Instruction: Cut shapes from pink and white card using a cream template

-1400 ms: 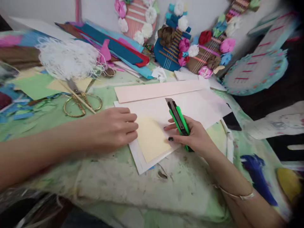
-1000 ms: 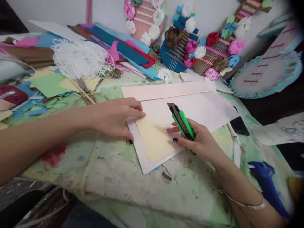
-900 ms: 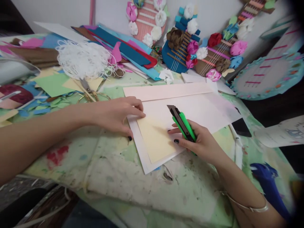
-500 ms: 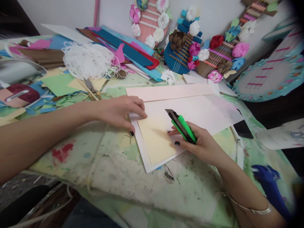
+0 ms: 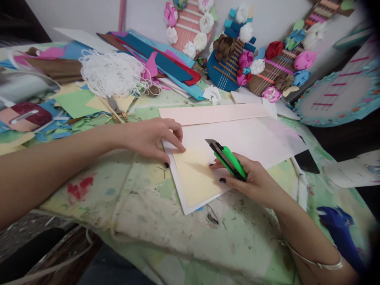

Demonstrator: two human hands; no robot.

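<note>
My right hand (image 5: pixel 252 178) grips a green and black utility knife (image 5: pixel 228 160), its blade pointing up and left above the papers. My left hand (image 5: pixel 158 138) rests at the left edge of the sheets, thumb and fingers apart, fingertips on the paper. Beneath both hands lies a large white sheet (image 5: pixel 237 136) with a pale yellow piece (image 5: pixel 197 174) over its near left corner. A folded pale pink strip (image 5: pixel 213 113) runs along the far edge.
A tangle of white cord (image 5: pixel 111 73) and scissors (image 5: pixel 114 107) lie beyond my left forearm. Coloured paper sheets (image 5: pixel 157 51) are stacked behind. Flower-decorated paper guitars (image 5: pixel 224 69) lean on the wall. A dark blue object (image 5: pixel 338 229) is by my right forearm, a white cup (image 5: pixel 347 170) farther right.
The view has shifted slightly. Both hands keep nearly the same pose, and the knife stays in my right hand above the paper.
</note>
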